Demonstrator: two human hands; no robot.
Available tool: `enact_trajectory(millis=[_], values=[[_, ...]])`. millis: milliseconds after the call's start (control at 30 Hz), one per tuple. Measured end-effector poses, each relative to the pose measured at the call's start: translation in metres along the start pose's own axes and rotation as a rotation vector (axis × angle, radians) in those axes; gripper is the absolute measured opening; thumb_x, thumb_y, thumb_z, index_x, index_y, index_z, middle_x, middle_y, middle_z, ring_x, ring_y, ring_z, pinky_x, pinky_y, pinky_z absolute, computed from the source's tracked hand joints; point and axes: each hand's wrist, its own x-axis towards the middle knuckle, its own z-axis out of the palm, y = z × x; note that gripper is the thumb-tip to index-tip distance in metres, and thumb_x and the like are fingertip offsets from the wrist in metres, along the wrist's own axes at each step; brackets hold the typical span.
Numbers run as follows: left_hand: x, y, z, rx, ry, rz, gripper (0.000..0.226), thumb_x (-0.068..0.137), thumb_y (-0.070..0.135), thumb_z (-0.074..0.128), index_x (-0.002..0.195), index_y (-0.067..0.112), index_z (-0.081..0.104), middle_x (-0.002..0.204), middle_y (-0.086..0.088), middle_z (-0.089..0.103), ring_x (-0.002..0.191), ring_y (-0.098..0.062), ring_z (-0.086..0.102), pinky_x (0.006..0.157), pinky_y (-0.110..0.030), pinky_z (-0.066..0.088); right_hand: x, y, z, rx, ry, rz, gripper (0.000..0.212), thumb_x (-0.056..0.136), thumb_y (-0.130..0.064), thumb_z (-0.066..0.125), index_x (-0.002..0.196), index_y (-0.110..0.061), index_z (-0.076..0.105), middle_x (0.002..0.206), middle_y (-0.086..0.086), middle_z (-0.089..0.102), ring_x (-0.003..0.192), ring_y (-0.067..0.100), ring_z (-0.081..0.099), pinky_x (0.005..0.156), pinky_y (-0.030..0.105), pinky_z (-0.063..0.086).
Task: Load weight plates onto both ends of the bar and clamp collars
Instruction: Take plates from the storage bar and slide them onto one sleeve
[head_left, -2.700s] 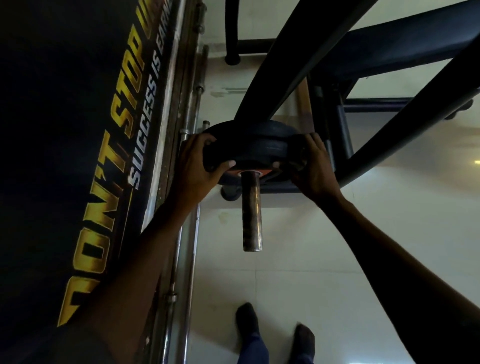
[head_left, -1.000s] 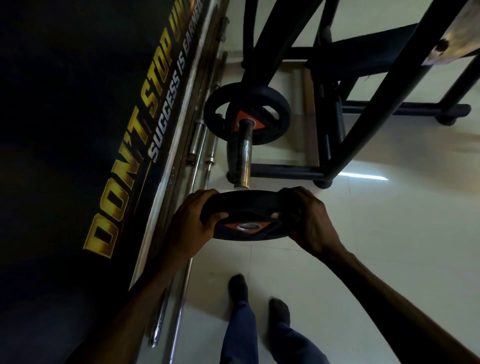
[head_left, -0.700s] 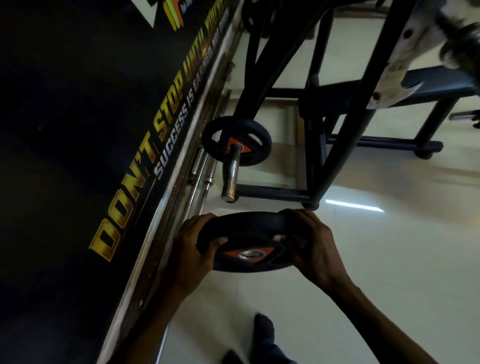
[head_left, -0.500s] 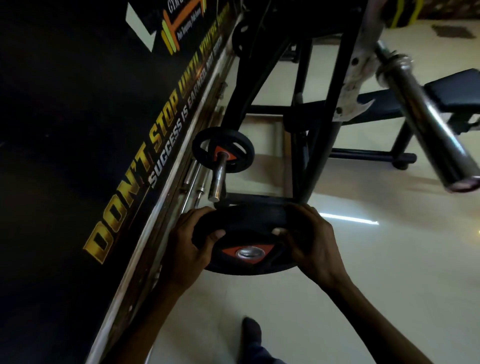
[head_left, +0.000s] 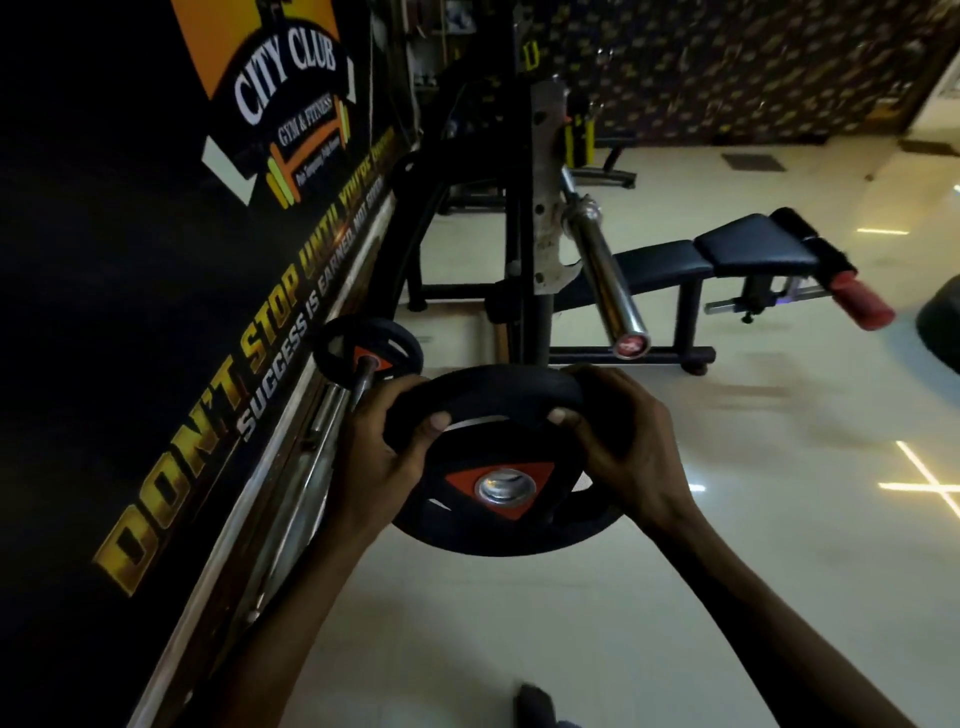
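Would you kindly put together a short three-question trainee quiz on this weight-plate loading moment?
1. True or false: the bar sleeve on the rack already carries a plate.
2. Which hands grip the black plate? A) left hand only B) right hand only C) both
3. Fill in: the plate's metal hub sits in a ____ coloured triangle.

Key: 1 false; 2 C, the left hand and right hand hold opposite edges; 3 red.

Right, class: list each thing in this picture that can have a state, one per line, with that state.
weight plate: off any bar, held flat-ish, hole facing up
left hand: gripping the plate's left rim
right hand: gripping the plate's right rim
barbell sleeve: resting on the rack, bare, no collar
second plate: stored on its peg
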Motion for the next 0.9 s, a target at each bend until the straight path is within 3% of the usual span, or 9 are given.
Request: enact_trajectory(millis=[67,133,233,333,433,467,633,767,900], values=[[0.007,0.017,0.016,-0.005,-0.006,0.030,0.050,0.087,0.058,0.061,0.126,0.027,0.064,0.121,0.019,0.065,0.117,0.008,0.058,0.098,-0.030,0.054,0.004,0.001,-0.023,-0.003,0.038,-0.021,0.041,0.087,-0.024,0.079,0.123,-0.037,0.064,0.113,-0.015,0.069,0.105,-0.005,0.064,0.086,0.005,0.048],[0.019,0.032,0.033,-0.017,-0.020,0.037,0.048,0.087,0.058,0.061,0.124,0.027,0.064,0.118,0.012,0.068,0.116,0.003,0.061,0.098,-0.034,0.055,0.011,0.004,-0.046,-0.014,0.069,-0.043,0.044,0.086,-0.027,0.077,0.122,-0.046,0.060,0.104,-0.025,0.066,0.103,-0.012,0.063,0.082,0.004,0.047],[0.041,0.045,0.060,0.000,-0.030,0.063,0.050,0.089,0.057,0.062,0.125,0.021,0.066,0.119,0.003,0.070,0.116,-0.013,0.065,0.099,-0.046,0.055,0.028,0.015,-0.075,-0.036,0.094,-0.041,0.038,0.086,-0.038,0.073,0.122,-0.038,0.063,0.106,-0.020,0.069,0.104,-0.003,0.065,0.084,0.009,0.050],[0.066,0.053,0.087,0.002,-0.052,0.080,0.056,0.090,0.057,0.062,0.129,0.017,0.065,0.122,0.001,0.069,0.119,-0.016,0.064,0.099,-0.050,0.055,0.048,0.031,-0.100,-0.075,0.119,-0.065,0.035,0.086,-0.038,0.072,0.120,-0.031,0.067,0.108,-0.012,0.071,0.101,0.002,0.066,0.084,0.009,0.049],[0.087,0.059,0.112,-0.023,-0.053,0.089,0.057,0.091,0.055,0.064,0.132,0.016,0.064,0.126,-0.001,0.070,0.121,-0.016,0.064,0.101,-0.049,0.055,0.069,0.045,-0.119,-0.076,0.133,-0.063,0.038,0.084,-0.036,0.073,0.120,-0.025,0.069,0.108,-0.007,0.072,0.102,0.012,0.068,0.086,0.024,0.052],[0.093,0.061,0.118,-0.025,-0.049,0.092,0.056,0.090,0.054,0.065,0.131,0.016,0.065,0.125,-0.001,0.070,0.121,-0.016,0.065,0.101,-0.049,0.055,0.075,0.049,-0.124,-0.072,0.137,-0.061,0.039,0.083,-0.035,0.074,0.120,-0.023,0.069,0.108,-0.007,0.071,0.102,0.013,0.068,0.086,0.024,0.052],[0.118,0.073,0.142,-0.013,-0.033,0.095,0.059,0.089,0.052,0.064,0.130,0.009,0.065,0.125,-0.005,0.070,0.121,-0.018,0.065,0.101,-0.048,0.054,0.106,0.068,-0.143,-0.103,0.146,-0.071,0.044,0.086,-0.028,0.080,0.126,-0.015,0.068,0.109,-0.011,0.065,0.102,0.004,0.062,0.083,0.000,0.043],[0.134,0.082,0.151,-0.028,-0.006,0.102,0.052,0.091,0.045,0.067,0.127,0.008,0.066,0.121,-0.005,0.071,0.118,-0.019,0.066,0.101,-0.048,0.055,0.127,0.078,-0.152,-0.080,0.123,-0.068,0.045,0.088,-0.028,0.080,0.129,-0.017,0.066,0.112,-0.013,0.064,0.105,0.001,0.061,0.085,0.003,0.046],[0.143,0.084,0.155,-0.001,-0.002,0.084,0.043,0.093,0.036,0.067,0.125,0.008,0.067,0.120,-0.004,0.071,0.117,-0.018,0.066,0.101,-0.048,0.054,0.141,0.083,-0.152,-0.080,0.104,-0.085,0.041,0.089,-0.032,0.076,0.127,-0.019,0.067,0.112,-0.015,0.063,0.104,0.002,0.061,0.086,0.014,0.050]])
